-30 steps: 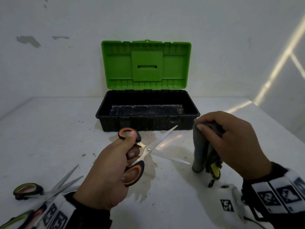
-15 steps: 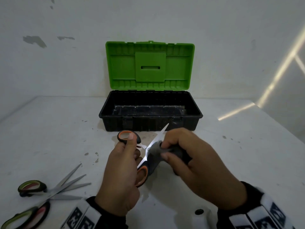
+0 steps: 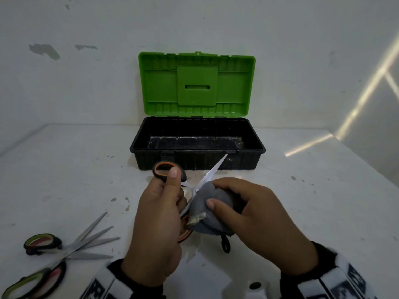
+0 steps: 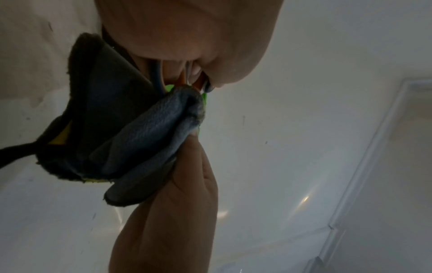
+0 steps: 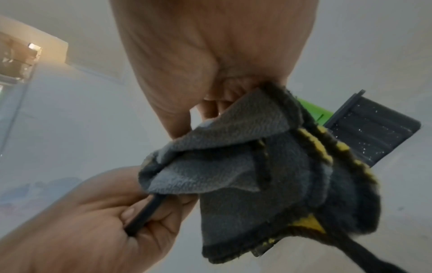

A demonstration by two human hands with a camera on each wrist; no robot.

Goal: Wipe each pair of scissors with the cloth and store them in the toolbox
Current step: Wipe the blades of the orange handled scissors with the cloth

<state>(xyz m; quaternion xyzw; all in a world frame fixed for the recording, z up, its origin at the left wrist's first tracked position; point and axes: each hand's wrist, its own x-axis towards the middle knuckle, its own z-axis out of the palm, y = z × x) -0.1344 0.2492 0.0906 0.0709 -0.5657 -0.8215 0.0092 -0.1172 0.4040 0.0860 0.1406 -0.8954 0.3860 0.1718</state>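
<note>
My left hand (image 3: 160,214) grips the orange-and-black scissors (image 3: 170,170) by their handles, held above the table in front of the toolbox. One blade (image 3: 212,171) points up and to the right; the other blade is hidden under the cloth. My right hand (image 3: 244,210) pinches the grey cloth (image 3: 212,210) around that blade near the pivot. In the right wrist view the grey cloth (image 5: 245,166) with a black and yellow edge hangs from my fingers. The toolbox (image 3: 197,155) stands open behind, black tray, green lid (image 3: 196,85) upright.
Two more pairs of scissors with green and black handles (image 3: 41,243) (image 3: 34,281) lie on the white table (image 3: 64,169) at the near left, blades open. A wall stands right behind the toolbox. Dirt specks and a stain mark the table.
My right hand brought the cloth from the right onto the scissors and now wraps it round one blade. The scissors were turned more upright in my left hand.
</note>
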